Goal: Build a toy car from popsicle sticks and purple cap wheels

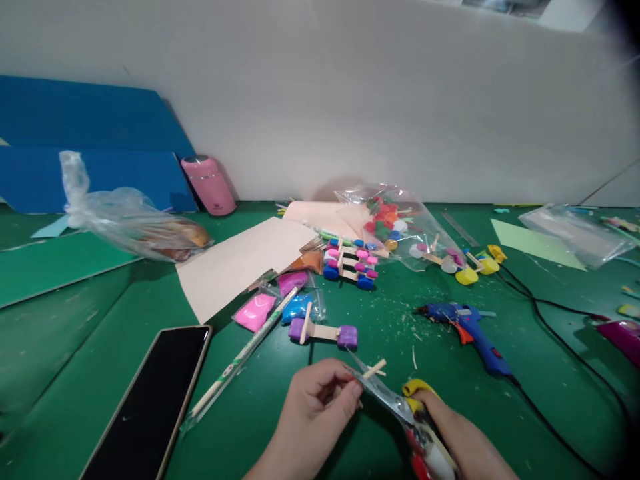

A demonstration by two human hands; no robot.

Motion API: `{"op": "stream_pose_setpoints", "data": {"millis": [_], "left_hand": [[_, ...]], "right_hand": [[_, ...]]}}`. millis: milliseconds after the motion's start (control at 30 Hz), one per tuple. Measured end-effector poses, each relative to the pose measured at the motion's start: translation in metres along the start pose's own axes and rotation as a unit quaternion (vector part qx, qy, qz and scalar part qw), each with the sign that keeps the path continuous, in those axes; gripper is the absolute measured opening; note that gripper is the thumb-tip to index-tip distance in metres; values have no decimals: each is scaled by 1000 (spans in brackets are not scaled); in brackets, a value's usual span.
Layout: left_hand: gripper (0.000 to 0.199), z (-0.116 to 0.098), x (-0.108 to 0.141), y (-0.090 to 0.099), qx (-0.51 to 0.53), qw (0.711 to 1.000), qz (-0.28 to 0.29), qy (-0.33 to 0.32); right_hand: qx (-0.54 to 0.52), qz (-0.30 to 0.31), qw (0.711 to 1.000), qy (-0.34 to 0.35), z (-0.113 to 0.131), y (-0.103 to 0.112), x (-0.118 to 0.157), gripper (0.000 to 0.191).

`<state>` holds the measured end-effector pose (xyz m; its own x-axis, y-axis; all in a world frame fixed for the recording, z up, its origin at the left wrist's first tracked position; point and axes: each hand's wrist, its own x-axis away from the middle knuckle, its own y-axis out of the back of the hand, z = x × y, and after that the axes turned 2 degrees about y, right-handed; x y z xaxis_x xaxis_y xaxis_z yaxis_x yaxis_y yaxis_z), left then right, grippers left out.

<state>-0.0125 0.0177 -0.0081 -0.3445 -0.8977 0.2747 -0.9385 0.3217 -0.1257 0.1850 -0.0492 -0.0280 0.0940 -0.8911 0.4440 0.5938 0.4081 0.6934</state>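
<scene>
My left hand point(317, 410) pinches a small wooden stick point(375, 369) between thumb and forefinger. In my right hand point(457, 430) are scissors point(387, 398) with yellow handles. Their blades reach up to the stick beside my left fingertips; whether they touch it I cannot tell. Something red and white lies under my right hand, partly hidden. Just beyond my left hand sits a stick piece with purple clay ends point(325, 332). Farther back stands a stick frame point(350, 263) with blue and pink clay ends.
A blue glue gun point(463, 323) lies to the right, its black cable trailing. To the left are a phone point(150, 400), a wrapped rod point(245, 353) and clay packets point(255, 312). Behind are pale paper point(250, 260), a pink flask point(209, 187) and a plastic bag point(135, 223).
</scene>
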Motion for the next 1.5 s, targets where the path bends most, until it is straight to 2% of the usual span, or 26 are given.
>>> {"op": "stream_pose_setpoints", "data": {"millis": [100,200,267,333,400,500,633,767,900,1033,1167,1267,1433,1500], "left_hand": [[24,0,2,4,8,1000,18,-2],[23,0,2,8,66,995,74,33],[24,0,1,8,88,991,88,55],[23,-1,0,5,71,994,65,53],[21,-2,0,1,35,999,22,22],[20,-1,2,-1,-6,1000,-18,-19],[22,0,3,4,0,1000,29,-3],[22,1,2,8,13,998,67,3],[26,0,2,6,-18,999,45,-5],[27,-1,3,5,-39,999,28,-19],[25,-1,3,7,10,998,56,-2],[23,0,2,7,63,994,85,23],[23,3,0,2,27,999,26,16],[23,3,0,2,23,999,26,13]], "right_hand": [[-3,-13,1000,8,3,0,1,45],[-5,-23,1000,6,3,-4,2,47],[-5,-27,1000,-1,3,-7,3,44],[-3,-40,999,-10,5,-9,5,37],[-3,-58,998,-9,10,-7,8,30],[-6,-65,998,23,20,0,10,26],[-12,-52,998,42,28,11,11,27],[-21,-54,997,46,26,9,12,29],[-19,-81,996,17,21,-1,12,25],[-13,-79,996,25,23,-1,11,22],[-11,-73,997,38,25,2,11,25],[-4,-89,996,10,22,-4,11,26],[5,-78,997,7,21,-2,10,24],[3,-77,997,10,25,4,11,21]]}}
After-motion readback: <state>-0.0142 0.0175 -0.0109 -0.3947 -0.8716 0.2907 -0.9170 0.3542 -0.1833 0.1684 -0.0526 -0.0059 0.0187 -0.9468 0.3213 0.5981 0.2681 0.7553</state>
